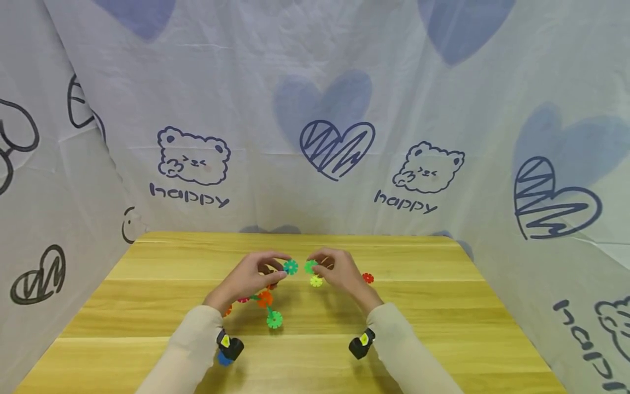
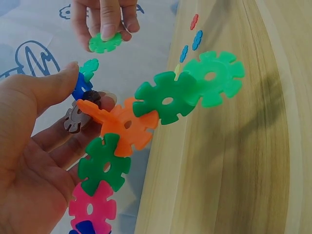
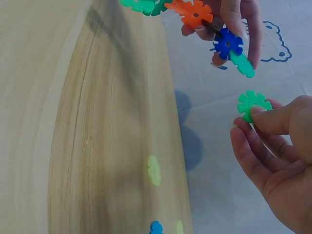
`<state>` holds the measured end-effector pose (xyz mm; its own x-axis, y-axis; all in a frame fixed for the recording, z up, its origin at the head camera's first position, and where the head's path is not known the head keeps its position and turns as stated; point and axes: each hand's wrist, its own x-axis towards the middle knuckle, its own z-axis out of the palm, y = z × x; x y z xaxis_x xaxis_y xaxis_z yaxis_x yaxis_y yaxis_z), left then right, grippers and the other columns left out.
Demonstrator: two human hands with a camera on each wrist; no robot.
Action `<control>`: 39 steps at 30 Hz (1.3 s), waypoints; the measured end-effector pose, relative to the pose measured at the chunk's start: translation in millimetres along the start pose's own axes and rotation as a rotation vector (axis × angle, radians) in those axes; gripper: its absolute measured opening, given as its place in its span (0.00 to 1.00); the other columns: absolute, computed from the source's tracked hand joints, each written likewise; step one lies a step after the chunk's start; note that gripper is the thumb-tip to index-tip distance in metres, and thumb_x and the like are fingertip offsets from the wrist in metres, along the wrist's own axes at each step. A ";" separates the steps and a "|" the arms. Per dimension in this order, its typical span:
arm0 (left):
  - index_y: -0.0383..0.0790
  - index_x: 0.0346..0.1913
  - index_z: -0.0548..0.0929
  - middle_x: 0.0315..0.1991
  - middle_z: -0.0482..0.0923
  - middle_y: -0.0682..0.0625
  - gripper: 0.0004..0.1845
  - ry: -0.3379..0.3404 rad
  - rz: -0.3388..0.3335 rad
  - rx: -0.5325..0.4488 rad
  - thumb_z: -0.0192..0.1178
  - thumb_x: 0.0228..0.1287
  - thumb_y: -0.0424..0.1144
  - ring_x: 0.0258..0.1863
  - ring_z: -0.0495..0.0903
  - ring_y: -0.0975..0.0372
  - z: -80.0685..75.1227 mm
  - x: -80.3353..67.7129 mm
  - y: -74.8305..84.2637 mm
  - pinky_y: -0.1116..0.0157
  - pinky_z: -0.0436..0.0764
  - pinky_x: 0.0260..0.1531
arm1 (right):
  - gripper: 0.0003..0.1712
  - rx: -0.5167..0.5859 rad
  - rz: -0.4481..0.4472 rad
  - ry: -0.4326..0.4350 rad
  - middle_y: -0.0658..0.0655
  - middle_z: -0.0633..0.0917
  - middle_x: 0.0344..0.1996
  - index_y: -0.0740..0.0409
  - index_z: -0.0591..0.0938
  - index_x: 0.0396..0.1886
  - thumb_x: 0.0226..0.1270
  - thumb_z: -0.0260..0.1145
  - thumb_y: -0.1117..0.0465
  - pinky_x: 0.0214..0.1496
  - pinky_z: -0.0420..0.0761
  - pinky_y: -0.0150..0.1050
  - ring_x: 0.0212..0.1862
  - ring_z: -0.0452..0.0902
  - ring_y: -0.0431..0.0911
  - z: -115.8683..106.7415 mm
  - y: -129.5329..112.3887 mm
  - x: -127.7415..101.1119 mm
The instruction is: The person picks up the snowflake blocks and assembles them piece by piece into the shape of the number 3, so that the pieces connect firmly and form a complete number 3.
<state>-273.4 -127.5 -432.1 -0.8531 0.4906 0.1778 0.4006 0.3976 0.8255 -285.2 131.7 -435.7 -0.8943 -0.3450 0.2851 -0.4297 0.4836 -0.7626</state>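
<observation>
I see the left hand (image 1: 248,279) lifted a little above the wooden table (image 1: 443,306); its thumb and fingers (image 2: 53,87) curl in close and pinch one end of a chain of plastic snowflake discs (image 2: 146,117), orange, green, pink, blue and brown all clicked together; the teal disc at the top end (image 1: 291,267) pokes out past the fingertips, and the far end with a light green disc (image 1: 274,319) hangs down toward the table.

The right hand (image 1: 339,273) is just beside it, with a small gap between them; its thumb and first fingers pinch one single green plastic snowflake disc (image 3: 253,104); the other fingers are loosely bent.

A yellow-green disc (image 1: 316,281) lies on the table under the right hand; a red disc (image 1: 367,278) lies near that hand's far side.

There is lots of bare wood on both sides and at the front; the printed cloth wall (image 1: 315,137) stands close behind the table's back edge.
</observation>
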 end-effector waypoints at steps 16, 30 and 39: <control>0.49 0.65 0.81 0.49 0.87 0.43 0.19 0.010 -0.025 0.009 0.64 0.74 0.40 0.31 0.87 0.51 1.4 1.1 3.8 0.64 0.85 0.32 | 0.03 0.004 -0.131 0.087 0.59 0.91 0.34 0.61 0.90 0.37 0.64 0.74 0.70 0.39 0.85 0.29 0.35 0.87 0.47 5.1 -8.3 -0.7; 0.45 0.65 0.81 0.50 0.87 0.40 0.20 0.017 -0.005 -0.011 0.65 0.73 0.39 0.34 0.89 0.53 2.7 0.6 -0.3 0.64 0.88 0.35 | 0.03 0.037 -0.179 0.117 0.62 0.91 0.33 0.68 0.90 0.34 0.62 0.75 0.71 0.36 0.87 0.30 0.33 0.90 0.50 12.1 -5.8 -0.9; 0.39 0.66 0.80 0.49 0.86 0.35 0.20 0.007 -0.005 -0.080 0.64 0.74 0.37 0.37 0.89 0.41 4.7 2.1 -6.5 0.51 0.90 0.41 | 0.02 0.013 -0.199 0.125 0.63 0.91 0.32 0.68 0.90 0.31 0.61 0.76 0.71 0.35 0.85 0.27 0.32 0.90 0.53 15.6 -6.2 0.6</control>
<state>-276.2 -125.3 -439.6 -0.8571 0.4837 0.1772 0.3690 0.3365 0.8664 -281.2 116.0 -439.8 -0.8007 -0.3303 0.4998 -0.5985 0.4047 -0.6914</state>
